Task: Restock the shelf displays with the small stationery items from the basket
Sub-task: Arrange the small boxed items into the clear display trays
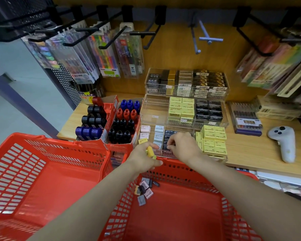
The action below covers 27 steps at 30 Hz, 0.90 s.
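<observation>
A yellow eraser is pinched in the left hand, held just above the near rim of the right-hand basket. It is judged to be kept in reserve there, close to the tray, so that it can be placed once the other hand is free.

The right hand is curled over the front row of the tray, its fingertips pinching or pressing a dark eraser into the dark compartment; which of the two cannot be told, as the fingers hide the contact.

The tray is seen to be sorted by colour: pink erasers at the left, pale blue erasers beside them, dark ones in the middle, yellow stacks at the right. A single yellow piece lies at the front left, apart from the yellow stacks.

Remaining stock is heaped in the far left corner of the right-hand basket, directly under the left forearm, within short reach. The left-hand basket holds nothing visible.

The task is judged to be partly done: a handful of loose items is still to be shelved.

A white controller lies on the shelf, well apart from the work.
</observation>
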Each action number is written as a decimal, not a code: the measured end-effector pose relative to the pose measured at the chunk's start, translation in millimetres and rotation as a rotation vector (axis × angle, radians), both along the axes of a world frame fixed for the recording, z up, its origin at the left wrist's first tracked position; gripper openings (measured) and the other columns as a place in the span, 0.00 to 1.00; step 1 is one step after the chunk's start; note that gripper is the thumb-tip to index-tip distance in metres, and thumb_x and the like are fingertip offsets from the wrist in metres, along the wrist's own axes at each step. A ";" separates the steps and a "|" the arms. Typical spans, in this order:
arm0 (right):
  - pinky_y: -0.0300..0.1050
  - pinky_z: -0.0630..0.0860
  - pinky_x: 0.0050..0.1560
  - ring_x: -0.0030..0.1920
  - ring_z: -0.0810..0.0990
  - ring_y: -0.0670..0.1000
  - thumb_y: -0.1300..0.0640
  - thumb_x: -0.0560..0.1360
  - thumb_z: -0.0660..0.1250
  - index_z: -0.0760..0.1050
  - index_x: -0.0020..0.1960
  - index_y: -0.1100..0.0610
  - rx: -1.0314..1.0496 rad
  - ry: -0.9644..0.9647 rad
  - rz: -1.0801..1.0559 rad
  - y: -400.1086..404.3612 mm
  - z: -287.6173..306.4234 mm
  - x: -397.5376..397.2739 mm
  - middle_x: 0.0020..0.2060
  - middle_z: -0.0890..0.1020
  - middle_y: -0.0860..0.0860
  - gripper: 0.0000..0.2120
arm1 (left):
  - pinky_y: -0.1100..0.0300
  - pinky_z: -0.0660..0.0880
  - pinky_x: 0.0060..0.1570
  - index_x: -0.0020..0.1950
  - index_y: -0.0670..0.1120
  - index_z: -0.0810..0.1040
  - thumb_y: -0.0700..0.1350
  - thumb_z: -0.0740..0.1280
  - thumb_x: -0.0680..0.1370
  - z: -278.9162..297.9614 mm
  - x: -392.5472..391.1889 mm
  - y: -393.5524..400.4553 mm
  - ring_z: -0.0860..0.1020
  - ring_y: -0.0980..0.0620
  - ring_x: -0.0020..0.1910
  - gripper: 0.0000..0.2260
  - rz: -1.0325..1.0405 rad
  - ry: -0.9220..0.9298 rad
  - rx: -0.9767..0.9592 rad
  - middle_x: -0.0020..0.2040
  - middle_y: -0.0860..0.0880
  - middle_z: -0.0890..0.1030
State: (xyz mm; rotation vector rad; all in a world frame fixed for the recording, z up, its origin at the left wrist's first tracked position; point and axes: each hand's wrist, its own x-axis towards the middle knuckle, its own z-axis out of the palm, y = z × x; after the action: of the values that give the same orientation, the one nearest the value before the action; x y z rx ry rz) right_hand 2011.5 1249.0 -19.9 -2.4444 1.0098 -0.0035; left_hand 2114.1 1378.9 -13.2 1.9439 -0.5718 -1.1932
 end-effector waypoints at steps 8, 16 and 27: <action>0.39 0.77 0.46 0.44 0.82 0.50 0.60 0.76 0.71 0.85 0.48 0.55 0.075 0.025 -0.079 -4.7 1.1 4.8 0.47 0.85 0.53 0.04 | 0.64 0.76 0.30 0.54 0.51 0.78 0.33 0.76 0.71 -4.3 0.3 -1.6 0.76 0.53 0.29 0.18 0.052 0.045 0.002 0.45 0.45 0.78; 0.46 0.80 0.49 0.50 0.83 0.55 0.65 0.75 0.69 0.83 0.48 0.57 0.028 0.068 -0.125 2.5 -3.8 14.7 0.48 0.84 0.55 0.07 | 0.62 0.75 0.30 0.52 0.49 0.78 0.32 0.75 0.71 -7.4 -1.9 -6.1 0.75 0.54 0.26 0.17 0.092 0.057 0.012 0.40 0.45 0.77; 0.52 0.79 0.52 0.50 0.82 0.56 0.72 0.74 0.60 0.75 0.60 0.55 0.028 -0.115 0.083 11.1 37.1 -20.5 0.53 0.81 0.56 0.19 | 0.57 0.79 0.54 0.59 0.51 0.75 0.22 0.65 0.72 18.9 -12.0 3.1 0.81 0.46 0.50 0.26 0.103 0.285 -0.146 0.56 0.41 0.78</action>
State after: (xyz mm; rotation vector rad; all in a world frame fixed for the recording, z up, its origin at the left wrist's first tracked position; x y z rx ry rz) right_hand 1991.0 1260.0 17.2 -2.4281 0.8527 -0.1002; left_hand 2102.0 1382.0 5.8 1.6257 -0.3928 -1.2962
